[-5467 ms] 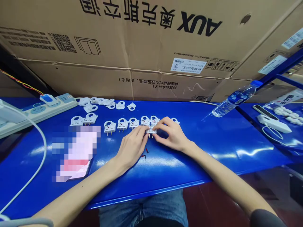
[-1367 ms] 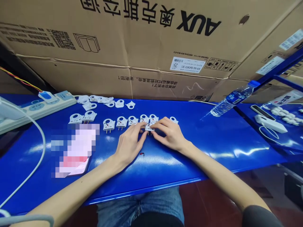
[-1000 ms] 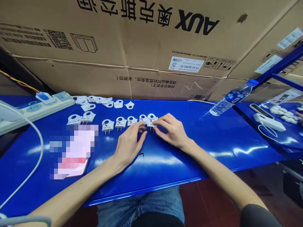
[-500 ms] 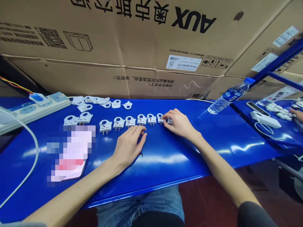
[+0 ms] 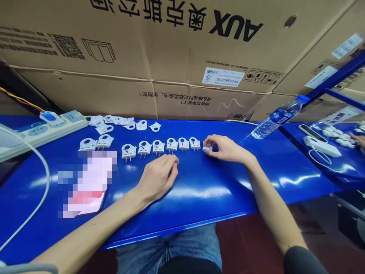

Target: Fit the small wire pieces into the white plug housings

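A row of several small white plug parts (image 5: 159, 147) with two metal pins each lies across the blue table (image 5: 273, 167). My right hand (image 5: 226, 149) pinches another white plug part (image 5: 207, 147) at the right end of that row, fingers closed round it. My left hand (image 5: 157, 177) rests on the table just in front of the row, fingers loosely curled, holding nothing. More white plug shells (image 5: 125, 123) lie loose at the back left, and two more plug parts (image 5: 96, 143) lie left of the row.
A white power strip (image 5: 42, 127) with a cable (image 5: 37, 205) lies at the far left. A phone (image 5: 87, 186) lies near my left forearm. Big cardboard boxes (image 5: 176, 57) wall the back. A water bottle (image 5: 275, 118) lies on its side at right, beside another bench with white parts.
My right hand set the plug part it worked on into the row and shifted right to the part at the row's end. My left hand let go and drew back onto the table.
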{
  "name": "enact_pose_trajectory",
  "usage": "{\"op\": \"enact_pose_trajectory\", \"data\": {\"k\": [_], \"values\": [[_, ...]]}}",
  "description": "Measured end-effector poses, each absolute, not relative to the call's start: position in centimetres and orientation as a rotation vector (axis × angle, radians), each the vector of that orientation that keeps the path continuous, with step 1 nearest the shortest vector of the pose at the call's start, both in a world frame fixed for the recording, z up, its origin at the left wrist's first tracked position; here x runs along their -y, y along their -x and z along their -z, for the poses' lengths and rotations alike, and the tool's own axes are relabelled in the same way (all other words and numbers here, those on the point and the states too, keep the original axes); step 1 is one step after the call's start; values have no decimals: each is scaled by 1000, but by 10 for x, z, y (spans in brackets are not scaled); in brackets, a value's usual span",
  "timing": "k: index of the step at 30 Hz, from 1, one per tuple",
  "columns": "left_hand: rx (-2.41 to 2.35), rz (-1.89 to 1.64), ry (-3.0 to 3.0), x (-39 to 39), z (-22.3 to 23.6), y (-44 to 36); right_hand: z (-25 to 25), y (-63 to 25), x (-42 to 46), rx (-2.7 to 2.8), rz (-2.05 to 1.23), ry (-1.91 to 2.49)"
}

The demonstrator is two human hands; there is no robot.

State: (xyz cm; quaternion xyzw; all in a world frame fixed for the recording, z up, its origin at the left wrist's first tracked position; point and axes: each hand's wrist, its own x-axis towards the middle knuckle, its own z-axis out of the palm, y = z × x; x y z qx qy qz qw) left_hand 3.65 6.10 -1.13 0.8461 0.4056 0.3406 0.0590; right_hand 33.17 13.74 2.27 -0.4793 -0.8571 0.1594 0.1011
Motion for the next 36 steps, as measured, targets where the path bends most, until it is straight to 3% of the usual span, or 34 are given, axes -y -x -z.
{"op": "enact_pose_trajectory", "data": {"k": [6, 17, 36], "values": [[-1204, -1066, -2599, -61, 9, -34, -31, -328, -134, 2518, -713, 1346], [-966, -729, -2772, -64, 12, -37, -40, -281, -103, 2553, -1083, 927], [-979, -702, -2607, -66, 19, -40, -22, -253, -89, 2074, -363, 845]]}}
